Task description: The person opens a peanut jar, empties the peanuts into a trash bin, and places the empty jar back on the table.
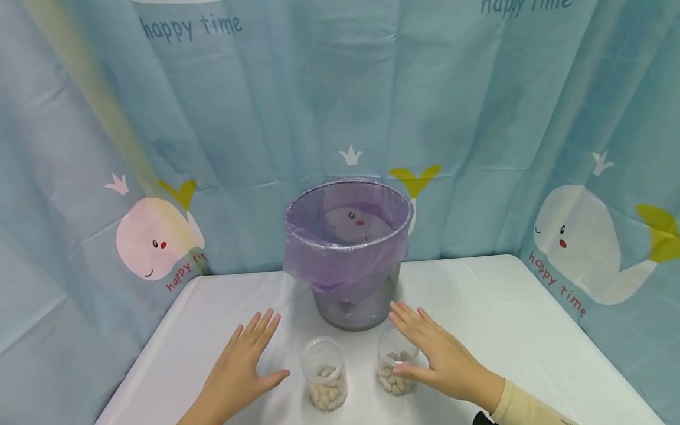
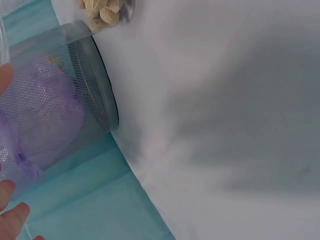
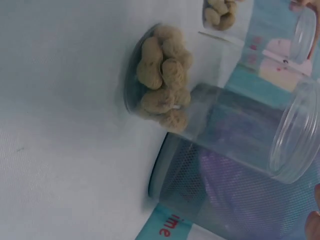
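Observation:
Two clear jars without lids, each partly filled with unshelled peanuts, stand upright on the white table. My left hand (image 1: 241, 363) is held to the left of the left jar (image 1: 326, 378), fingers spread and nothing in it. Beside the right jar (image 1: 393, 378), my right hand (image 1: 438, 357) has its fingers extended; in the head view it covers part of that jar's right side. In the right wrist view a gap shows between the fingertips (image 3: 313, 225) and the near jar (image 3: 225, 120). Peanuts (image 3: 165, 75) lie in its bottom.
Behind the jars stands a mesh bin (image 1: 353, 310) lined with a purple plastic bag (image 1: 345, 265) folded over its rim. A blue curtain (image 1: 340, 106) with printed whales hangs along the back and both sides of the white table (image 1: 478, 307).

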The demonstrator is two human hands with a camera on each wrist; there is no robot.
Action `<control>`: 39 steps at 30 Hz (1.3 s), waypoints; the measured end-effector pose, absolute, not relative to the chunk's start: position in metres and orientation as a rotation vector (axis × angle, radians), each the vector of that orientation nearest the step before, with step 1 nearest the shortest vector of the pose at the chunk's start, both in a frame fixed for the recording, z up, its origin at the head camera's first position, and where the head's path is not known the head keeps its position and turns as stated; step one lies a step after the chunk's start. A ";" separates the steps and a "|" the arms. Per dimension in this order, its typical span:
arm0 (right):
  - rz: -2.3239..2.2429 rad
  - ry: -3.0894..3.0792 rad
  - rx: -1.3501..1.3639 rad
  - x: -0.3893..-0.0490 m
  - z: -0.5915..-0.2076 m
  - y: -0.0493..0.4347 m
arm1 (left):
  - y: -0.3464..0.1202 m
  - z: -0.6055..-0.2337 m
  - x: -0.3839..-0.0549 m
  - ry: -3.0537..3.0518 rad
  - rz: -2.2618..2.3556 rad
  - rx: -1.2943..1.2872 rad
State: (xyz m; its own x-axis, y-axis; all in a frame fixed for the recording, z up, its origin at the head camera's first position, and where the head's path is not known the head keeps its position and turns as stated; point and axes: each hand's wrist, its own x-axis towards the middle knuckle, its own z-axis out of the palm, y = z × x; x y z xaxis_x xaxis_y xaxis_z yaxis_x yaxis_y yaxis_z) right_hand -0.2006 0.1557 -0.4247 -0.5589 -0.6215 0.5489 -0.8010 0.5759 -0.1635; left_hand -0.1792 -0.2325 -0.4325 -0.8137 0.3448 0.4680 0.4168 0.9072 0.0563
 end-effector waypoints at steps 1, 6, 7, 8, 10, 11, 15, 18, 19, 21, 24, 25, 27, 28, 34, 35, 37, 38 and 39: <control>0.562 -2.365 1.156 -0.200 -0.425 0.155 | -0.232 -0.433 -0.178 -2.617 -0.216 -0.546; 0.571 -2.335 1.193 -0.196 -0.425 0.150 | -0.228 -0.436 -0.174 -2.651 -0.238 -0.528; 0.574 -2.333 1.195 -0.196 -0.425 0.149 | -0.228 -0.436 -0.173 -2.659 -0.252 -0.527; 0.574 -2.332 1.195 -0.196 -0.425 0.148 | -0.227 -0.436 -0.172 -2.670 -0.264 -0.525; 0.583 -2.336 1.198 -0.195 -0.424 0.146 | -0.226 -0.437 -0.171 -2.698 -0.294 -0.516; 0.586 -2.339 1.199 -0.194 -0.424 0.145 | -0.225 -0.438 -0.170 -2.706 -0.304 -0.514; 0.612 -2.357 1.205 -0.192 -0.423 0.140 | -0.222 -0.441 -0.167 -2.691 -0.312 -0.523; 0.640 -2.370 1.202 -0.190 -0.422 0.137 | -0.220 -0.444 -0.167 -2.665 -0.293 -0.538; 0.651 -2.372 1.203 -0.190 -0.422 0.136 | -0.220 -0.445 -0.166 -2.665 -0.289 -0.543; 0.669 -2.371 1.207 -0.189 -0.421 0.132 | -0.220 -0.446 -0.166 -2.663 -0.291 -0.550; 0.682 -2.363 1.223 -0.189 -0.420 0.126 | -0.219 -0.448 -0.165 -2.669 -0.311 -0.544; 0.687 -2.364 1.229 -0.189 -0.419 0.123 | -0.219 -0.448 -0.164 -2.673 -0.314 -0.538; 0.698 -2.370 1.231 -0.188 -0.419 0.118 | -0.219 -0.449 -0.163 -2.676 -0.320 -0.527; 0.706 -2.376 1.231 -0.188 -0.419 0.116 | -0.219 -0.450 -0.162 -2.680 -0.325 -0.521; 0.741 -2.394 1.238 -0.184 -0.424 0.104 | -0.218 -0.455 -0.158 -2.627 -0.302 -0.528; 0.745 -2.391 1.241 -0.183 -0.424 0.102 | -0.218 -0.456 -0.157 -2.613 -0.314 -0.533; 0.758 -2.382 1.243 -0.182 -0.426 0.098 | -0.218 -0.457 -0.155 -2.593 -0.331 -0.538; 0.779 -2.386 1.244 -0.182 -0.426 0.095 | -0.218 -0.458 -0.154 -2.592 -0.341 -0.535; 0.803 -2.393 1.242 -0.181 -0.426 0.093 | -0.217 -0.458 -0.153 -2.594 -0.353 -0.534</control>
State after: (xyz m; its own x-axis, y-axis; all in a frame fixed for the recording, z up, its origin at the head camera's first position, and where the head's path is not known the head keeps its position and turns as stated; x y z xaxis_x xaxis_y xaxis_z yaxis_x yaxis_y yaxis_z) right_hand -0.1811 0.0931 -0.4257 -0.5671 -0.6390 0.5197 -0.8232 0.4619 -0.3303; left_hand -0.1531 -0.2172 -0.4583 -0.8162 0.3076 0.4891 0.4271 0.8913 0.1522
